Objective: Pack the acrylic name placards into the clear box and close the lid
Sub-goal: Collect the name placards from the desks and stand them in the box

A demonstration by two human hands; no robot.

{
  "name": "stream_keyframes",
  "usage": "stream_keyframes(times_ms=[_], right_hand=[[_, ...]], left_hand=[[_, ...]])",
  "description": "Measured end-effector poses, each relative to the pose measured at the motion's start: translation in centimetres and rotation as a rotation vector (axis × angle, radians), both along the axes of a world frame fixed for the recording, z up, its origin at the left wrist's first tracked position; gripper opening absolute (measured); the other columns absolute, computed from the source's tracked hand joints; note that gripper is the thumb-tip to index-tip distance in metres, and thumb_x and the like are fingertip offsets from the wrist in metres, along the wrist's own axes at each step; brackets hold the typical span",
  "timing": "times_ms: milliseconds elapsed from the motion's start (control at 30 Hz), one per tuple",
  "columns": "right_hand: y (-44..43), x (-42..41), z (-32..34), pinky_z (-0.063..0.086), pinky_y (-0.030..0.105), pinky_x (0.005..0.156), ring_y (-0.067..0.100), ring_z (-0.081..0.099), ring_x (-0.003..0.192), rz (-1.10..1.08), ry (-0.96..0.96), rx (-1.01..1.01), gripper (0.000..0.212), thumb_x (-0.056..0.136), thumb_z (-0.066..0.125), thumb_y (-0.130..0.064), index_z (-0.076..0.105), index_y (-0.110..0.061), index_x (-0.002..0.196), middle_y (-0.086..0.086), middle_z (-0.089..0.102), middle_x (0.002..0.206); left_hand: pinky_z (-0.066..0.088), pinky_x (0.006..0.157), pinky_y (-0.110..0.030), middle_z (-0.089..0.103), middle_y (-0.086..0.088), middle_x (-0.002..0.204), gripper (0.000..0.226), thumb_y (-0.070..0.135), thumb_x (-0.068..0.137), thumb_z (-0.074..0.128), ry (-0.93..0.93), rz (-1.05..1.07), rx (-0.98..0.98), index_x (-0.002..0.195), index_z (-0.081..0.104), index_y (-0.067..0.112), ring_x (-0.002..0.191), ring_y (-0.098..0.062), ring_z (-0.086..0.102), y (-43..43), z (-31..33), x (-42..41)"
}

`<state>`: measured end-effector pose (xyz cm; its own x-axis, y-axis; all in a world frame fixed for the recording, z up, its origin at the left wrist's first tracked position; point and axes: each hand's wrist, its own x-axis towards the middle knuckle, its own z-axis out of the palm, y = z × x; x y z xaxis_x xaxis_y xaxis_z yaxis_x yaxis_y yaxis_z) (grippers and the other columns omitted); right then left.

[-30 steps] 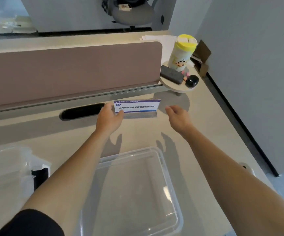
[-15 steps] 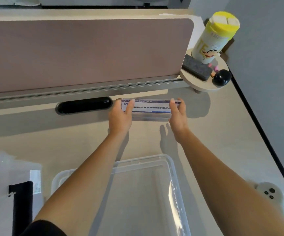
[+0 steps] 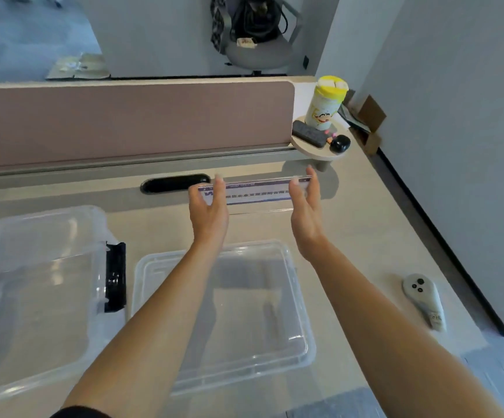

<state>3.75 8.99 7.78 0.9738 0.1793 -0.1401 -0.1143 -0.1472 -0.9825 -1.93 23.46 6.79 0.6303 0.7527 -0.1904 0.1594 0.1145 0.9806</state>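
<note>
Lifted now, where half a second ago it sat on the desk between the two hands, the placard [image 3: 255, 193] hangs just above the surface near the partition [image 3: 130, 122], and the view has pulled back so both containers show. Biggest thing in play is the clear box [image 3: 38, 297], sitting at the person's left with a black latch [image 3: 115, 277] on its near side; something blue-edged shows at its far left, but whether that is a placard already packed cannot be told. Beside it, under the forearms, lies the shallower clear lid [image 3: 299, 336], flat on the desk [image 3: 365, 236] and nowhere near closing anything. So the judgement is early days: one placard in the air, none clearly in the box, lid still to go on. On to the placard itself: a long, narrow strip of clear acrylic, white card inside with blue printed text and a blue logo at its left end, tilted so its face looks up at the camera. Left hand [image 3: 208, 212] pinches the left end, thumb over the front face; right hand [image 3: 303, 209] clamps the right end, fingers narrowed around the edge. Smooth and glossy, it looks prone to slipping, so the two-ended hold seems sensible. Next it should swing left, toward that box.
</note>
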Motion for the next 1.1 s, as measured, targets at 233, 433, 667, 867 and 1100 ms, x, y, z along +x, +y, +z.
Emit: stream_keyframes(times_ms=[233, 433, 667, 867, 1100], right_hand=[[1.4, -8.7, 8.1, 0.043, 0.052, 0.107, 0.023, 0.043, 0.124, 0.063, -0.076, 0.083, 0.047, 0.082, 0.057, -0.07, 0.042, -0.065, 0.126, -0.001, 0.024, 0.136], [5.5, -14.0, 12.2, 0.047, 0.032, 0.094, 0.023, 0.049, 0.115, 0.035, -0.183, 0.137, 0.048, 0.085, 0.068, -0.049, 0.049, -0.044, 0.129, 0.001, 0.027, 0.126], [11.1, -18.4, 13.7, 0.055, 0.037, 0.085, 0.006, 0.052, 0.097, 0.307, -0.258, 0.09, 0.046, 0.074, 0.072, -0.045, 0.059, -0.032, 0.117, 0.009, 0.037, 0.131], [19.8, -24.1, 14.0, 0.052, 0.048, 0.081, 0.019, 0.062, 0.101, 0.677, -0.193, 0.117, 0.035, 0.075, 0.075, -0.029, 0.066, -0.03, 0.109, 0.0, 0.057, 0.112], [30.0, -31.8, 15.3, 0.049, 0.058, 0.098, 0.016, 0.056, 0.125, 0.87, -0.168, 0.044, 0.047, 0.077, 0.071, -0.036, 0.061, -0.038, 0.123, -0.004, 0.055, 0.126]], left_hand=[[0.035, 0.097, -0.027, 0.037, 0.009, 0.138, 0.07, 0.056, 0.098, 0.04, -0.06, 0.156, -0.124, 0.149, 0.021, 0.013, 0.121, -0.009, 0.042, -4.1, 7.0, -12.3], [0.054, 0.085, -0.039, 0.068, -0.003, 0.103, 0.045, 0.064, 0.088, 0.051, -0.058, 0.23, -0.026, 0.102, 0.058, 0.022, 0.091, -0.021, 0.065, -2.1, 10.1, -20.6], [0.053, 0.09, -0.038, 0.073, -0.005, 0.101, 0.012, 0.03, 0.081, 0.076, -0.03, -0.247, -0.092, 0.092, 0.073, 0.025, 0.1, -0.027, 0.068, 6.3, 10.4, -29.8], [0.022, 0.119, -0.047, 0.052, -0.014, 0.141, 0.082, 0.035, 0.058, 0.09, 0.021, -0.477, -0.191, 0.127, 0.049, 0.055, 0.135, -0.022, 0.046, 14.5, 9.9, -36.4], [0.05, 0.089, -0.032, 0.054, -0.003, 0.121, 0.087, 0.052, 0.054, 0.081, -0.038, -0.331, -0.028, 0.129, 0.039, 0.065, 0.114, -0.016, 0.057, 22.0, 8.9, -43.2]])
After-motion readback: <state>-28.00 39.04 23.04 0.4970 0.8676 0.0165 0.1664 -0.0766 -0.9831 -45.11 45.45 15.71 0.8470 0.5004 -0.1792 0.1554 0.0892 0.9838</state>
